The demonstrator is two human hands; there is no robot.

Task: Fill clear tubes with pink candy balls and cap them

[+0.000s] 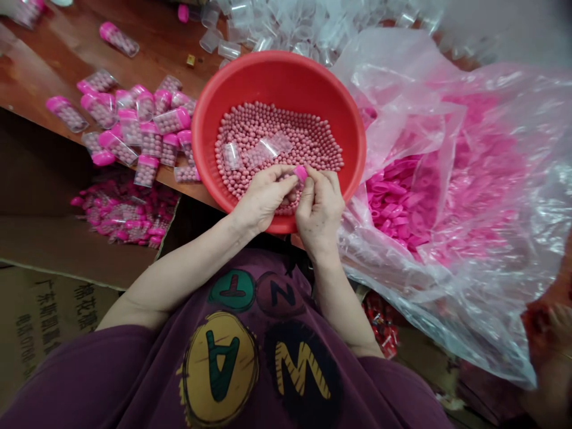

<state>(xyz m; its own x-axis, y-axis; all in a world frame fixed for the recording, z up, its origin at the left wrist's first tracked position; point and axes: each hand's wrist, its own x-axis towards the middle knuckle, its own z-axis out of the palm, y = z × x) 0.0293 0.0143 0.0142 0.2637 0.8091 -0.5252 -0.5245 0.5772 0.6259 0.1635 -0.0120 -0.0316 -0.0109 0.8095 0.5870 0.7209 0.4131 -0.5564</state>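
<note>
Over the red basin (205, 119), my left hand (261, 196) is closed around a small clear bottle, mostly covered by the fingers. A pink cap (300, 173) sits at the bottle's right end, pinched by the fingertips of my right hand (319, 205). Whether the cap is fully seated I cannot tell. Pink beads (308, 134) fill the bottom of the basin beneath both hands. Among them lie clear bottles, one a short tube (232, 156) near the left side and another (263, 149) towards the middle.
Filled, pink-capped bottles (129, 126) lie in a heap left of the basin. More fill a cardboard box (44, 238) below the table edge. Clear empty tubes (268, 30) are piled behind. On the right, a plastic bag (482, 274) holds loose pink caps (393, 202).
</note>
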